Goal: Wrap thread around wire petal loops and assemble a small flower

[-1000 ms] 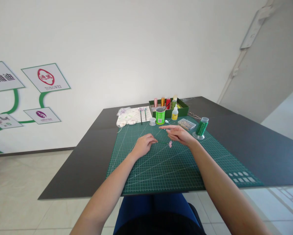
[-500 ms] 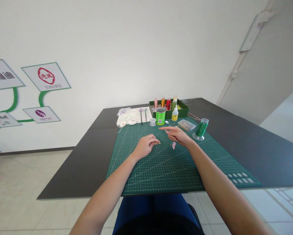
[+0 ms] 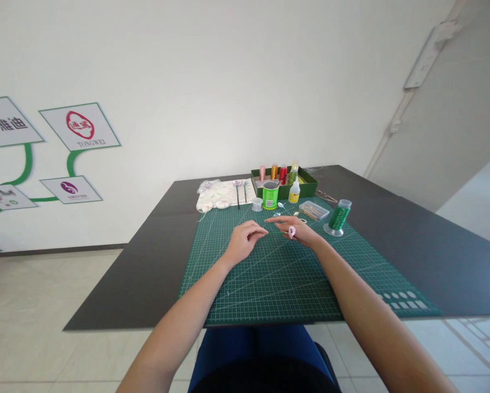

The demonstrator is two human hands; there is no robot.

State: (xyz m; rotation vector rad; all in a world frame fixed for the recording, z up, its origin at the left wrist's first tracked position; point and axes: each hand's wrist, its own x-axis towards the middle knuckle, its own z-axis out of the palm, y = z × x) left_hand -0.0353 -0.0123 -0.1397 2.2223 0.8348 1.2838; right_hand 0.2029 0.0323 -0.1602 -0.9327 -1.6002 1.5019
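Observation:
My left hand (image 3: pixel 245 241) is closed, thumb and fingers pinching the end of a thin green stem that runs to the right. At the stem's other end is a small pink flower (image 3: pixel 291 232), which hangs in front of my right hand (image 3: pixel 304 230) and hides part of it. My right hand is open, its index finger stretched out to the left; its lower fingers are partly hidden. Both hands are over the green cutting mat (image 3: pixel 269 289). A spool of green thread (image 3: pixel 338 217) stands on the mat to the right of my right hand.
Beyond my hands stand a green can (image 3: pixel 270 196), a glue bottle (image 3: pixel 294 192), a small white spool (image 3: pixel 257 204) and a clear box (image 3: pixel 314 210). A green tray (image 3: pixel 308 189) holds several thread spools. A white cloth (image 3: pixel 224 194) with flower stems lies back left; pliers (image 3: pixel 325 195) lie right.
The pink flower has risen and turned, from below my right hand to in front of it. My left hand keeps its pinch, and my right hand has shifted slightly.

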